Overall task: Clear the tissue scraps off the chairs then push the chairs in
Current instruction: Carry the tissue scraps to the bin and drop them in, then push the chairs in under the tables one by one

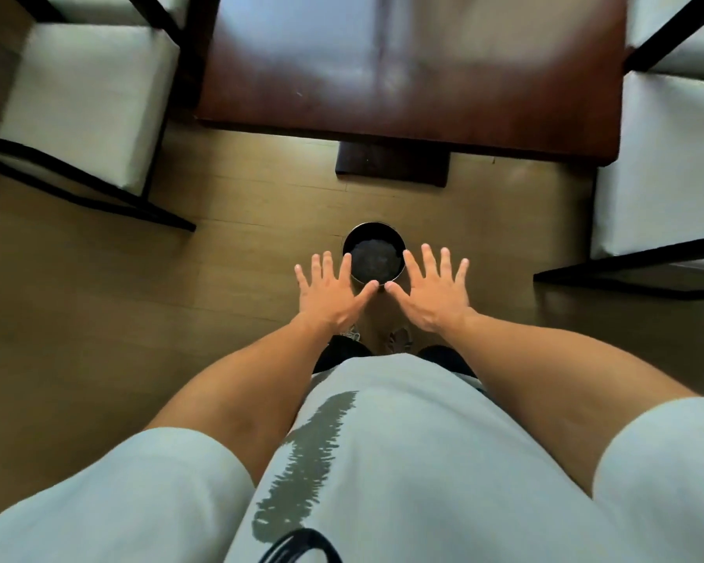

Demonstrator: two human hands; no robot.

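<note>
My left hand point(334, 288) and my right hand point(433, 288) are held out flat in front of me, fingers spread, thumbs nearly touching, nothing in either. They hover above a small round black bin point(374, 241) on the floor. A white-cushioned chair point(86, 103) with a dark frame stands at the left of the table, pulled out. Another white-cushioned chair point(663, 164) stands at the right. I see no tissue scraps on the visible parts of either seat.
A dark wooden table point(407, 75) fills the top middle, its base point(391, 162) showing underneath. More white seats show at the top left point(98, 6) and top right point(683, 38). The floor point(98, 319) is light wood.
</note>
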